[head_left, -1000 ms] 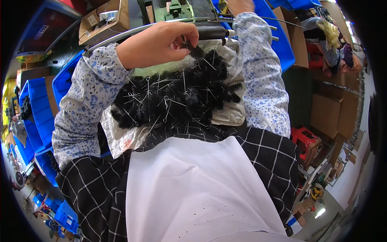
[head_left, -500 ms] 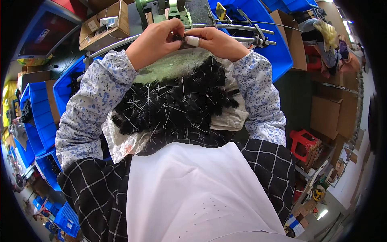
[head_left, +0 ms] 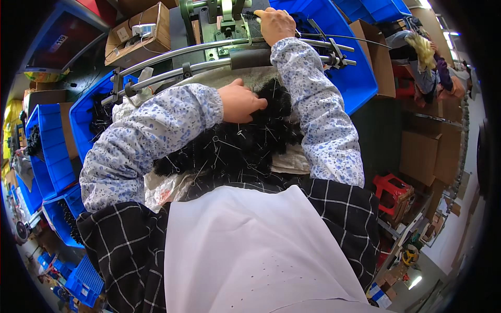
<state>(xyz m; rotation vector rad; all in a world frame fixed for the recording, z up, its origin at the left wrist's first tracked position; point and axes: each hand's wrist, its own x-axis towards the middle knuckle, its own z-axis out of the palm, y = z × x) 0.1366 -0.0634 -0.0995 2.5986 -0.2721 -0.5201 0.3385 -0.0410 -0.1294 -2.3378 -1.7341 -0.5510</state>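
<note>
A heap of small black bristle brushes [head_left: 219,148] with twisted wire stems and looped ends lies on my lap. Over its upper part is my left hand [head_left: 241,101], thumb and index finger apart, fingertips at the bristles; nothing shows in its grasp. Farther up, my right hand [head_left: 276,26] is closed, pinching a black wire brush [head_left: 250,16] beside the green metal machine [head_left: 227,25]. Most of the right fingers are hidden behind the back of the hand.
Curved metal rails [head_left: 198,48] cross in front of the machine, with a dark sleeve on one. A blue bin [head_left: 360,78] stands at right, more blue bins [head_left: 52,151] at left. A cardboard box [head_left: 156,39] is at upper left, a red stool [head_left: 391,193] at right. Another person [head_left: 425,68] works at far right.
My hands were together above the rails, fingering a small dark piece. Now they are apart: the right has moved up to the machine with a brush, the left down to the heap.
</note>
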